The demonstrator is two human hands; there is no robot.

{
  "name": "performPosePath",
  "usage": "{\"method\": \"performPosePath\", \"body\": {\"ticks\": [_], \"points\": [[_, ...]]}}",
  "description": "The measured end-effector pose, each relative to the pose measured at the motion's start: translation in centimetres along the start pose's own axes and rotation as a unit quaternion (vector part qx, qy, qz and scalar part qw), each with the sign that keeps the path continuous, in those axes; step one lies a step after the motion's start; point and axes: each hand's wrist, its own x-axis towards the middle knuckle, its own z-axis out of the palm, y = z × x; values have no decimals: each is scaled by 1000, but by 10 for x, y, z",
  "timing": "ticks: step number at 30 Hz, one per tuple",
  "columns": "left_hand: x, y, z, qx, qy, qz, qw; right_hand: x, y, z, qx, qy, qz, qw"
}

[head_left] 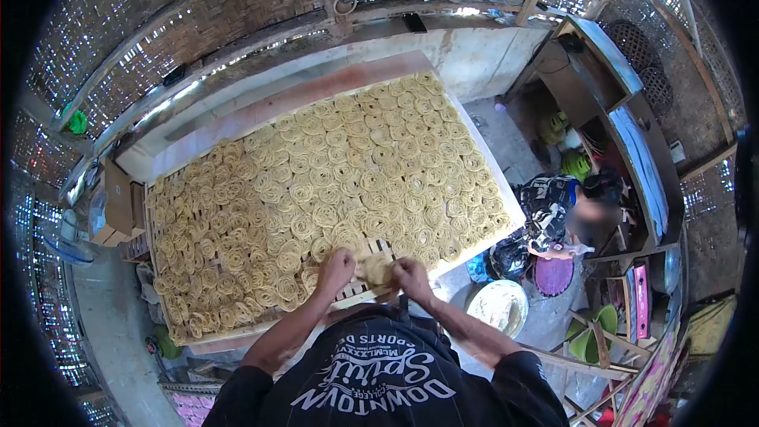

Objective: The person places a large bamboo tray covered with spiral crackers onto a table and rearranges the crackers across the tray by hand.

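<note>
My left hand (338,270) is closed at the near edge of a wide slatted rack (381,248). My right hand (413,278) is closed a little to the right, its fingers on a pale yellow noodle nest (375,269). That nest hangs loosely between both hands, and the left fingers seem to grip its other side. Rows of similar coiled noodle nests (371,150) cover most of the rack. They lie flat and spread on the right, but are bunched and overlapping on the left. Bare slats show just around my hands.
To the right, another person (549,209) crouches beside a purple basin (553,275). A white round tub (498,308) stands on the floor near my right elbow. Wooden shelving (624,126) lines the right wall, and a cardboard box (115,202) sits left of the rack.
</note>
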Motion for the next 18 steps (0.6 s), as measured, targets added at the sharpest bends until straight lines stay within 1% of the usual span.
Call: {"method": "performPosePath", "body": {"ticks": [2, 3, 6, 7, 8, 9, 10, 12, 13, 15, 16, 18], "points": [[-10, 0, -9, 26, -1, 7, 1000, -7, 1, 15, -51, 9, 24, 998], [-15, 5, -18, 40, -3, 9, 999, -5, 2, 10, -190, 17, -83, 978], [-12, 35, -31, 91, 38, 36, 994, -14, 1, -1, -260, 194, -119, 939], [-8, 38, -23, 74, 33, 72, 994, -12, 5, -16, -306, 219, -122, 919], [-3, 38, -10, 58, 29, 109, 992, -10, -3, -25, -337, 263, -98, 899], [3, 41, 3, 42, 24, 145, 988, -3, 2, -37, -366, 292, -129, 874], [9, 47, 18, 58, 32, 172, 983, 5, 9, -46, -394, 319, -160, 847], [27, 57, 45, 95, 53, 228, 968, 21, 11, -43, -402, 324, -98, 851], [36, 55, 53, 120, 28, 226, 966, 30, 9, -42, -405, 327, -69, 851], [54, 55, 63, 170, -17, 217, 961, 41, 10, -42, -314, 335, -14, 888], [59, 52, 66, 179, -4, 237, 955, 45, 11, -43, -267, 334, 15, 904], [63, 46, 63, 200, 16, 274, 941, 47, 8, -49, -229, 330, 23, 915]]}}
